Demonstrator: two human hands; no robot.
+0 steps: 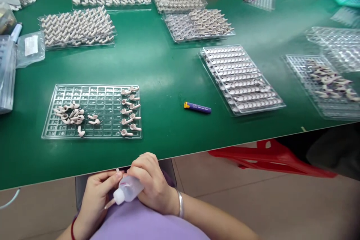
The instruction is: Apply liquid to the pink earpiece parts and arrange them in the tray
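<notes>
While the right hand (pixel 153 183) curls around a translucent squeeze bottle (pixel 131 188) before the purple shirt (pixel 152 223), the left hand (pixel 98 191) pinches a small white piece (pixel 118 171), mostly hidden by fingertips. Lettering on the lighter (pixel 198 107) seems to read "Mercedes-Benz"; the white label (pixel 31 45) is illegible.

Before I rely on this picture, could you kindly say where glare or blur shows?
Head view: soft glare on the glossy green tabletop; head view, far right: smeared clear plastic tray of pale earpieces; head view, bottom: translucent white-capped squeeze bottle fairly crisp.
</notes>
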